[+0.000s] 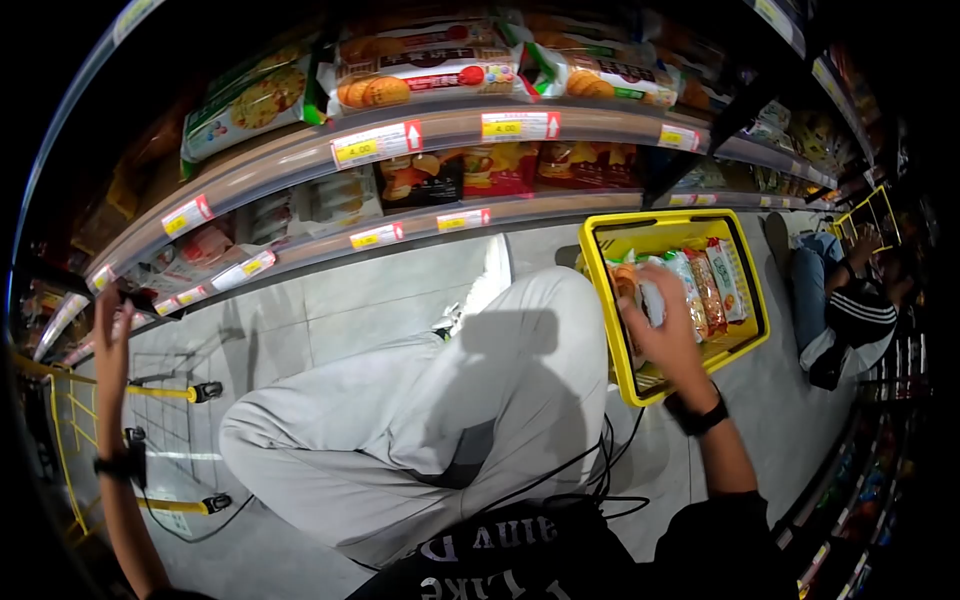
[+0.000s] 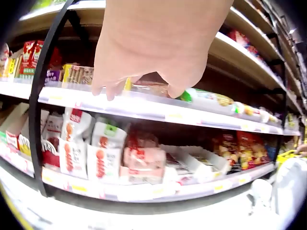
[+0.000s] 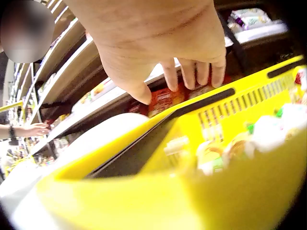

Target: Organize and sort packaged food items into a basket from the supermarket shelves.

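My left hand reaches up to the shelving at the far left. In the left wrist view that hand overlaps the upper shelf's front edge, fingers pointing down near snack packs and nothing seen in its grasp. My right hand is over the yellow shopping basket, where several packaged snacks stand in a row. From the right wrist, the right hand shows spread fingers above the basket rim, with no item between them.
Biscuit packs fill the shelf ahead, with red bags on the lower one. A yellow-trimmed cart stands at left. Cables lie beside my crossed legs. Another person is at far right.
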The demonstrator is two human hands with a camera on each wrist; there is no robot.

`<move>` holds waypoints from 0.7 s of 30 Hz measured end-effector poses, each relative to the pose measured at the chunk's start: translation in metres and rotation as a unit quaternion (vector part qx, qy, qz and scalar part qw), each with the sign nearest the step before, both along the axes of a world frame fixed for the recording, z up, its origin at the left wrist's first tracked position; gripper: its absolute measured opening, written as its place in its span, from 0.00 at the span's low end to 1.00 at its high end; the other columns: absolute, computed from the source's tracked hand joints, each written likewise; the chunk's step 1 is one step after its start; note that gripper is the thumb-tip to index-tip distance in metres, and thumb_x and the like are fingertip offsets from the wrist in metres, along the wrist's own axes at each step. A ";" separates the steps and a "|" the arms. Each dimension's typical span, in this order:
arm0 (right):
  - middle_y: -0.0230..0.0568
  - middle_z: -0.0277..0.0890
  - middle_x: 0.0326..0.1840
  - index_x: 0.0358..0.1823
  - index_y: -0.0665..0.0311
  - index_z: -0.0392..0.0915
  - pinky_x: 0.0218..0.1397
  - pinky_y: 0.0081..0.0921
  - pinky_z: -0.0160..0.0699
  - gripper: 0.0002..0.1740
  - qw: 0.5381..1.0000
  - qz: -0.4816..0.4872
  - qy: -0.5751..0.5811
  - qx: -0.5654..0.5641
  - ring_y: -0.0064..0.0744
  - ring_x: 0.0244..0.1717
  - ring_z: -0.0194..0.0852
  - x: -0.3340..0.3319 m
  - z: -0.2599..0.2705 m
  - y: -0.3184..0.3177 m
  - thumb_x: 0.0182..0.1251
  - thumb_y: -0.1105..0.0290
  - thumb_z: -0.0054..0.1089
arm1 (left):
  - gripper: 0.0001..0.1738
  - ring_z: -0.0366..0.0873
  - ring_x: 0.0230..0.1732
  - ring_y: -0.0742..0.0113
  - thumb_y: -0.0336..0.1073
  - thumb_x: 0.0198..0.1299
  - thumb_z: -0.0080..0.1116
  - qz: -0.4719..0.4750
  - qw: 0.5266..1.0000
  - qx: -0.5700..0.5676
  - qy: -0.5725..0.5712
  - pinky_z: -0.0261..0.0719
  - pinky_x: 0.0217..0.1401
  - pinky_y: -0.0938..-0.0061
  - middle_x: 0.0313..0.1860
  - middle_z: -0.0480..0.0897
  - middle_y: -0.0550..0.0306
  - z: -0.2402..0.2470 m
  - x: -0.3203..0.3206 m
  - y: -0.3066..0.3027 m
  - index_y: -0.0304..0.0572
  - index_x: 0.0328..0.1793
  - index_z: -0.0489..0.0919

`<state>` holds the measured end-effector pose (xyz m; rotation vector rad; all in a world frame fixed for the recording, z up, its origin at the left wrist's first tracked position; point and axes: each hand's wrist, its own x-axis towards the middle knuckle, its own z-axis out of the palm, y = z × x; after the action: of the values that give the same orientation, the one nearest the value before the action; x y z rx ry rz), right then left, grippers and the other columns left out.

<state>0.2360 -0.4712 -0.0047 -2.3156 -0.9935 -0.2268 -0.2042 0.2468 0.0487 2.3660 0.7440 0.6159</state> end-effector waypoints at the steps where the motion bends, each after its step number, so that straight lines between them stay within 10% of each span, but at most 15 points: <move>1: 0.55 0.76 0.65 0.61 0.66 0.77 0.73 0.46 0.67 0.28 0.997 -0.048 -0.022 -0.055 0.58 0.68 0.69 0.025 0.001 -0.025 0.60 0.65 0.73 | 0.32 0.63 0.81 0.59 0.33 0.76 0.56 -0.026 1.000 0.015 0.009 0.57 0.83 0.64 0.82 0.66 0.48 0.000 0.000 -0.059 0.38 0.83 0.63; 8: 0.61 0.86 0.46 0.55 0.75 0.79 0.49 0.45 0.85 0.41 0.903 -0.335 0.050 -0.263 0.59 0.48 0.87 0.166 -0.028 -0.185 0.46 0.51 0.83 | 0.40 0.62 0.81 0.43 0.32 0.59 0.69 -0.109 0.969 -0.025 0.219 0.58 0.83 0.58 0.81 0.65 0.39 0.010 -0.026 -0.263 0.35 0.78 0.67; 10: 0.56 0.88 0.34 0.38 0.77 0.83 0.38 0.40 0.87 0.26 0.928 -0.125 0.023 -0.350 0.44 0.34 0.90 0.203 -0.070 -0.240 0.52 0.59 0.81 | 0.39 0.62 0.81 0.41 0.32 0.59 0.69 -0.083 0.972 -0.033 0.216 0.59 0.82 0.57 0.80 0.66 0.38 0.009 -0.033 -0.278 0.36 0.77 0.68; 11: 0.51 0.86 0.25 0.33 0.77 0.84 0.33 0.38 0.87 0.20 0.881 -0.298 0.269 -0.252 0.41 0.25 0.88 0.184 -0.043 -0.200 0.55 0.63 0.77 | 0.38 0.64 0.80 0.40 0.33 0.59 0.70 -0.076 0.972 -0.050 0.216 0.62 0.81 0.57 0.80 0.66 0.37 0.012 -0.034 -0.284 0.36 0.76 0.70; 13: 0.45 0.86 0.23 0.29 0.73 0.86 0.29 0.38 0.86 0.14 0.878 -0.296 0.342 -0.157 0.40 0.23 0.86 0.173 -0.027 -0.184 0.59 0.65 0.73 | 0.37 0.65 0.79 0.39 0.35 0.59 0.70 -0.039 0.976 -0.065 0.205 0.64 0.79 0.56 0.79 0.67 0.37 0.018 -0.042 -0.292 0.37 0.74 0.71; 16: 0.54 0.86 0.26 0.30 0.74 0.85 0.36 0.42 0.87 0.32 0.895 -0.308 0.089 -0.309 0.48 0.33 0.89 0.179 -0.049 -0.198 0.47 0.45 0.78 | 0.34 0.68 0.75 0.36 0.40 0.61 0.71 -0.036 0.976 -0.052 0.211 0.70 0.75 0.58 0.76 0.69 0.35 0.024 -0.049 -0.296 0.37 0.71 0.73; 19: 0.46 0.79 0.19 0.24 0.73 0.83 0.20 0.36 0.75 0.12 0.916 -0.288 0.276 -0.045 0.34 0.18 0.78 0.219 -0.091 -0.244 0.51 0.69 0.71 | 0.33 0.69 0.75 0.36 0.41 0.61 0.71 -0.067 0.978 -0.049 0.192 0.71 0.74 0.58 0.75 0.70 0.34 0.029 -0.048 -0.297 0.36 0.70 0.75; 21: 0.45 0.78 0.17 0.23 0.74 0.83 0.16 0.35 0.70 0.11 0.919 -0.317 0.206 -0.114 0.34 0.14 0.76 0.188 -0.050 -0.213 0.53 0.70 0.70 | 0.31 0.70 0.73 0.36 0.41 0.60 0.71 -0.058 0.982 -0.037 0.175 0.72 0.73 0.57 0.74 0.71 0.33 0.026 -0.047 -0.300 0.37 0.68 0.76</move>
<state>0.4243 -0.6840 -0.0544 -2.6794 -0.0416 0.1337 -0.2512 -0.0532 0.0749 2.4550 0.7540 0.1192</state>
